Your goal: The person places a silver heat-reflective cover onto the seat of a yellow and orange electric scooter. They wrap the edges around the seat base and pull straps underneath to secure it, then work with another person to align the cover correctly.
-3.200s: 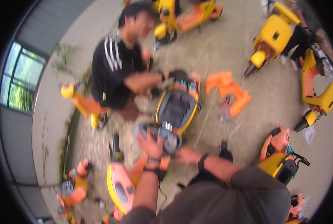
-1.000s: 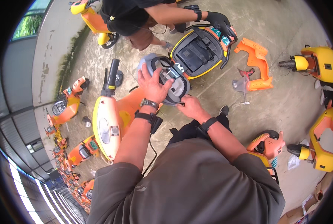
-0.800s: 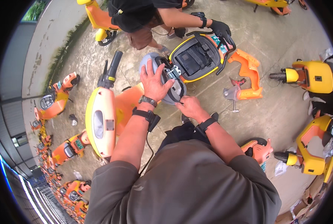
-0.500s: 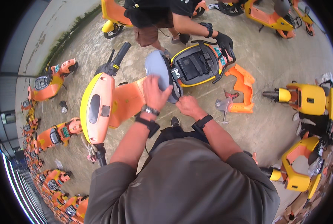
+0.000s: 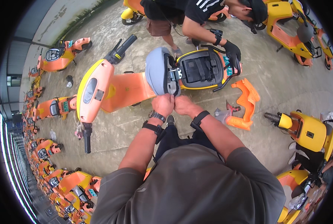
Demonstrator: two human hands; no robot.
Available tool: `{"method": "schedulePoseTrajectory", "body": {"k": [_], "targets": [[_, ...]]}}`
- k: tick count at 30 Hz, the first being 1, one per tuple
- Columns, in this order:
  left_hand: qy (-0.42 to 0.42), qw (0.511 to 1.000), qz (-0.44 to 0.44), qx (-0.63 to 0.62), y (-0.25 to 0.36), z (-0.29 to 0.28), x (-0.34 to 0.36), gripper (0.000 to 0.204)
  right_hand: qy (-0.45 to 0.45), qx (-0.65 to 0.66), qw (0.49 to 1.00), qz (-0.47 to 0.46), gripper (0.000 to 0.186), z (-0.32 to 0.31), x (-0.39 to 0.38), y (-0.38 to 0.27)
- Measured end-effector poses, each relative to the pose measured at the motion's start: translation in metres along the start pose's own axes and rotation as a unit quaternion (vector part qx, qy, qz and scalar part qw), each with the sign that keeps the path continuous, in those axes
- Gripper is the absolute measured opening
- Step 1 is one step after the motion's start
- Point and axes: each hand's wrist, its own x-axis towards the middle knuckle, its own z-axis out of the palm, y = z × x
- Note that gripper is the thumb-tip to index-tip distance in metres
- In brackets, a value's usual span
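Observation:
An orange and yellow scooter (image 5: 127,89) stands before me with its seat (image 5: 157,71) tipped up, a grey cover over it. My left hand (image 5: 163,105) and my right hand (image 5: 185,106) meet at the near lower edge of the seat, both with fingers closed. What they pinch there is too small and hidden to make out. Beside the seat shows a metal hinge (image 5: 175,74). Behind it the open storage compartment (image 5: 213,74) holds a black, strapped block (image 5: 198,68).
Across the scooter a bent-over person rests a black-gloved hand (image 5: 231,51) by the rear rack (image 5: 226,80). An orange plastic panel (image 5: 247,99) and a clear bag (image 5: 221,115) lie on the concrete to the right. Parked scooters (image 5: 63,54) line the left; a yellow one (image 5: 310,130) stands right.
My left hand has come off the seat's grey top and down to its near edge, beside my right hand. The view has shifted; the other person's head has come into sight.

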Motion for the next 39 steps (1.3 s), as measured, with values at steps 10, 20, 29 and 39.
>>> {"method": "schedulePoseTrajectory", "body": {"k": [10,20,29,39], "targets": [[-0.061,0.991,-0.115,0.027,-0.005,-0.012,-0.010,0.053,-0.033,0.097,0.991,-0.081,0.027,-0.008,-0.005,0.004],[-0.019,0.998,-0.013,0.064,-0.008,0.003,-0.014,0.034,-0.122,0.430,0.894,-0.022,0.028,-0.009,-0.009,0.002],[-0.017,0.999,0.024,0.016,-0.014,-0.001,-0.014,0.027,0.157,0.269,0.950,0.018,0.016,-0.022,-0.017,-0.011],[0.028,0.971,0.028,-0.235,0.006,0.019,-0.023,0.027,0.101,0.169,0.977,0.079,0.044,-0.079,0.000,-0.040]]}}
